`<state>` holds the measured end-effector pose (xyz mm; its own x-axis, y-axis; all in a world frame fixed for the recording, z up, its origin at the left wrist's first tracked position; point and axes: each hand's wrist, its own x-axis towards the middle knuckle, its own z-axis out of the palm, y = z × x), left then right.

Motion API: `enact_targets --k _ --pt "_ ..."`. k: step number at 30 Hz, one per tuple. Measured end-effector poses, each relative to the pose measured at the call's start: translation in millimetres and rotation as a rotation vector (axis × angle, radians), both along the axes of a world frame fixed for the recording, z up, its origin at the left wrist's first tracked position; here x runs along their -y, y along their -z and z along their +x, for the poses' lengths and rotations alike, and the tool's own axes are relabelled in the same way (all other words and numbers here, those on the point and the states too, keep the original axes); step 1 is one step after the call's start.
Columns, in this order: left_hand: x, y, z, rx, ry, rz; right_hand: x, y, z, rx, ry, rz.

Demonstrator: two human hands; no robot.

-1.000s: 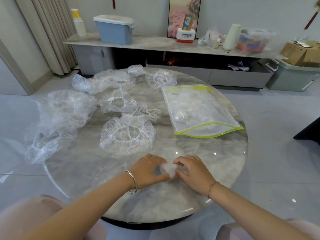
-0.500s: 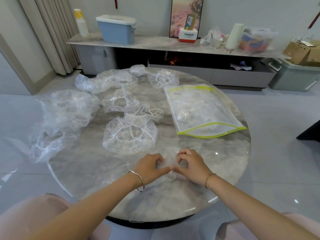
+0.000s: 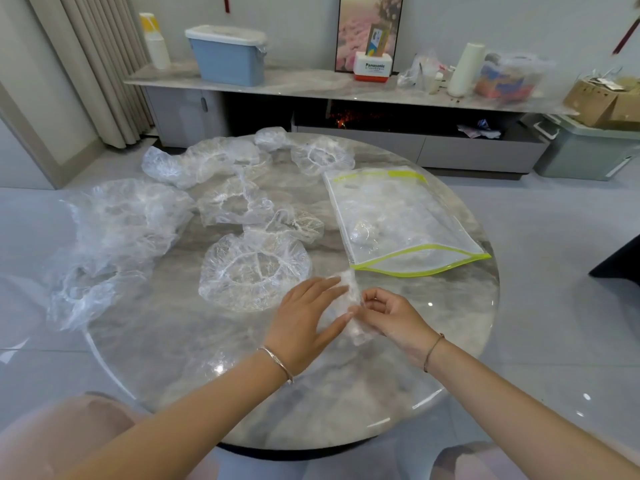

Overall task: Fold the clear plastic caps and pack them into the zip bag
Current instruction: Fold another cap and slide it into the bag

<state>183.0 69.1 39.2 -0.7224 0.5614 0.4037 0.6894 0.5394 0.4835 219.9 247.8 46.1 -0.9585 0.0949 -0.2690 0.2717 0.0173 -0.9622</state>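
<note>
Round grey marble table (image 3: 166,358) fills the middle, glossy, with small light spots glinting near its right edge. Pale floor (image 3: 554,237) all round, shiny too. A beige curtain (image 3: 97,64) hangs at far left. Along the pale wall (image 3: 298,26) runs a low sideboard (image 3: 311,86) with a marble top. At its left end there are stacked cups (image 3: 156,43), then a blue bin (image 3: 228,60) with a white lid. A picture (image 3: 360,22) stands against the wall, a white Panasonic box (image 3: 373,66) before it, a white roll (image 3: 465,69) further right. Off the right end, a cardboard box (image 3: 602,102) sits on a grey crate (image 3: 585,154). Pink seat (image 3: 59,441) by the table's near edge.
</note>
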Motion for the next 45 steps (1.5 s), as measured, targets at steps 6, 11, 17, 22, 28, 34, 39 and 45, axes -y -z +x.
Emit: enact_targets --k 6,11,17,22,28,34,39,45 --pt "-14.4 1.8 0.6 0.551 -0.024 0.262 -6.1 -9.6 1.8 -0.008 0.014 -0.111" --pt "-21.6 -1.6 -10.0 0.763 -0.01 0.397 -16.2 -7.2 -0.2 -0.057 0.105 -0.057" --pt "-36.6 -10.4 -32.7 0.883 -0.014 0.361 -32.5 -10.7 -1.2 0.021 0.046 -0.094" --pt "-54.3 -14.2 -47.5 0.964 0.059 0.32 -38.9 -10.9 -1.3 -0.042 0.132 -0.15" --pt "-73.2 -3.1 -64.4 0.485 -0.012 0.297 -77.7 -0.8 -0.1 -0.301 0.492 0.239" --pt "-94.3 18.8 -81.7 0.078 0.041 -0.211 -120.1 40.1 -8.8 -0.554 -0.018 1.461" --pt "-111.7 32.5 -93.3 0.088 -0.081 -0.325 -112.7 55.6 -48.6 -0.312 -0.33 1.64" --pt "-118.4 35.0 -98.8 0.181 -0.093 -0.304 -110.8 58.9 -101.5 -0.179 -0.385 1.464"
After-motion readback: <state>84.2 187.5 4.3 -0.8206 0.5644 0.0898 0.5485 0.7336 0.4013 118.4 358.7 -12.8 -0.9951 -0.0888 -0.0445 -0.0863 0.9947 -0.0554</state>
